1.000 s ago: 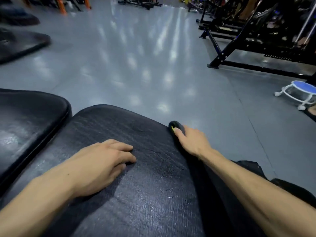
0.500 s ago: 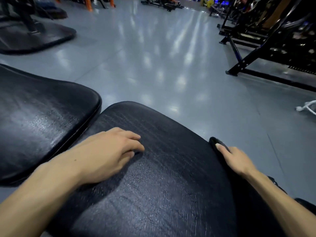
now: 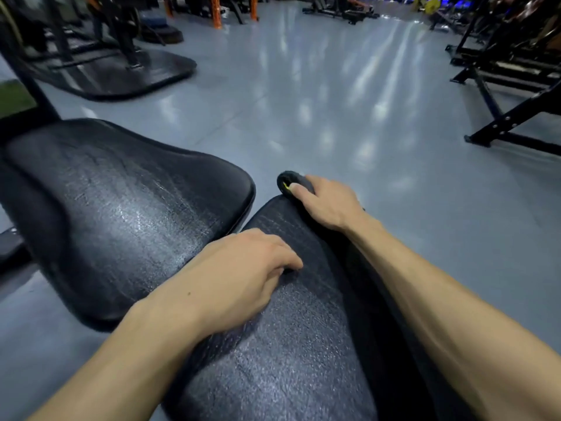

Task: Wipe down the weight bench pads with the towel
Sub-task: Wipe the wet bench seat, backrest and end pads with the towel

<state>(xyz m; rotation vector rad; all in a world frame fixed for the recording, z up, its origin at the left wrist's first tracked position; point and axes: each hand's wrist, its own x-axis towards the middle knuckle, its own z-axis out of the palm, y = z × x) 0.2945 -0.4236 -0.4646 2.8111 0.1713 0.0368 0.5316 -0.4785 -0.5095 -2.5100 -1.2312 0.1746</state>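
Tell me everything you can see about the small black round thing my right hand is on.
The knob is a small, dark, rounded piece, rubber or plastic by its look, with a yellow mark on its face. It sits at the far tip of the near pad, above the grey floor. The right hand lies over it, thumb pressed on the yellow mark, the fingers curled over its far side. Most of it is hidden under the hand, so what it is fixed to cannot be told.

bench pads: 2 (image 3: 127, 214) (image 3: 291, 344) (both black) | hands: 2 (image 3: 243, 278) (image 3: 328, 205) | black handle: 1 (image 3: 288, 180)
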